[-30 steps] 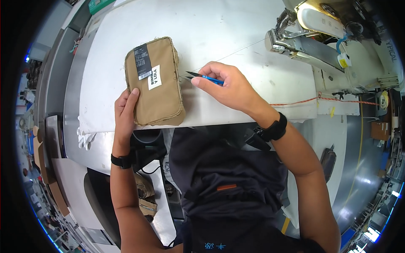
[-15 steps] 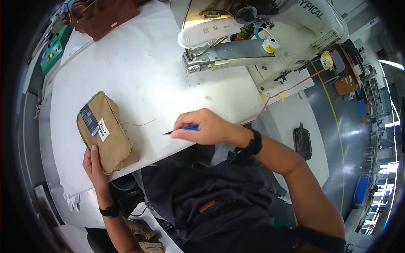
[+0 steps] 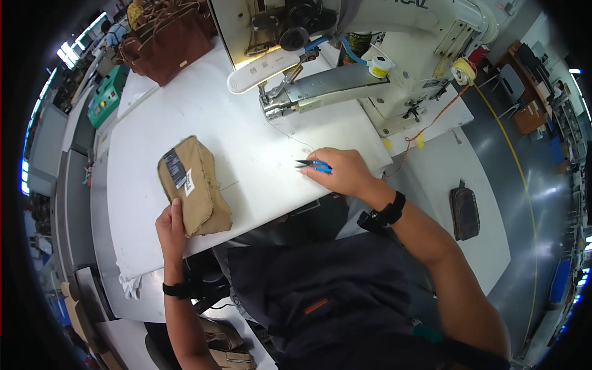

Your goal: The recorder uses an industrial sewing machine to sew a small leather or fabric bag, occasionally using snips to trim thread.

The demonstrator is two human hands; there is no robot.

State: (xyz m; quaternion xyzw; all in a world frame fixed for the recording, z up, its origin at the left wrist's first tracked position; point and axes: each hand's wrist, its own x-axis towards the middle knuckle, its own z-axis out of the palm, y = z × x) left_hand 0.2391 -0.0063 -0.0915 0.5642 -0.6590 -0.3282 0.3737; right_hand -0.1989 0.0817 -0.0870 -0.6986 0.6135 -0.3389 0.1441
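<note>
My left hand (image 3: 171,229) grips the near left edge of a tan fabric pouch (image 3: 202,206), thumb on top. The pouch lies on the white table, with dark and white labels on its face and raw, frayed seam edges. A loose thread (image 3: 229,184) sticks out from its right side. My right hand (image 3: 346,173) is closed around blue-handled thread snips (image 3: 321,166), their dark blades parted and pointing left, away from the pouch. Another thin thread (image 3: 288,134) runs from the sewing machine (image 3: 333,86) to near my right fingers.
Brown bags (image 3: 169,46) sit at the far left beside a green box (image 3: 106,98). A dark pouch (image 3: 464,213) lies on the side table to the right. An orange-red cord (image 3: 425,126) hangs by the machine. White gloves (image 3: 130,287) dangle off the left table edge.
My right hand has moved farther out, toward the machine's thread, and the snips' blades now show apart. The view has shifted; my left hand still holds the pouch.
</note>
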